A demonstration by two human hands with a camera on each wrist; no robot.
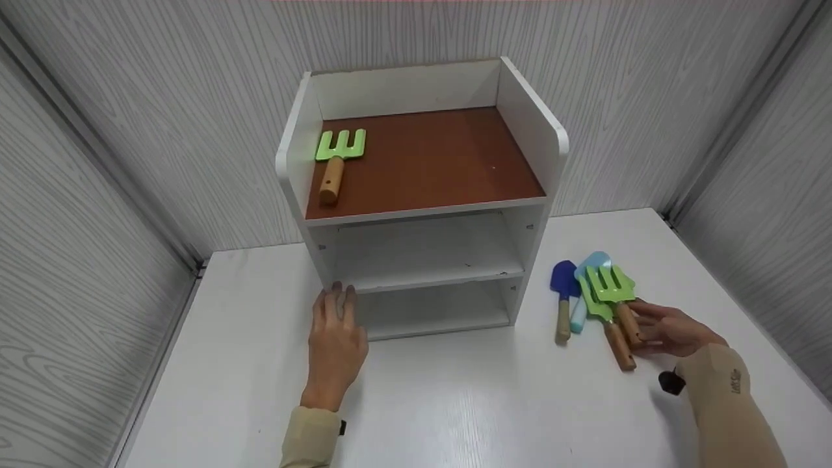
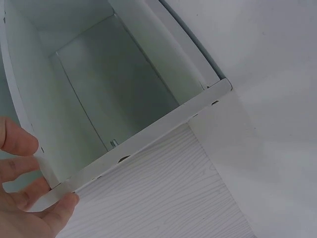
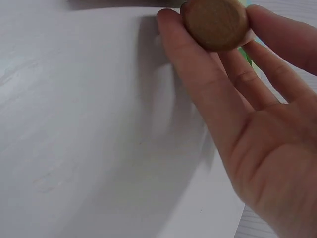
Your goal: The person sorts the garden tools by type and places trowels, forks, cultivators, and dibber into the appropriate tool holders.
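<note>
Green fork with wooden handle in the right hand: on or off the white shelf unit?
Off: the green fork is right of the white shelf unit, its wooden handle pinched by the right hand.

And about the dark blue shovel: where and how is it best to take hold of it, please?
Probably by its wooden handle, pinched across, coming from above and the left. The dark blue shovel lies with this handle toward the person; the light blue tool crowds its right side, with green forks beyond.
</note>
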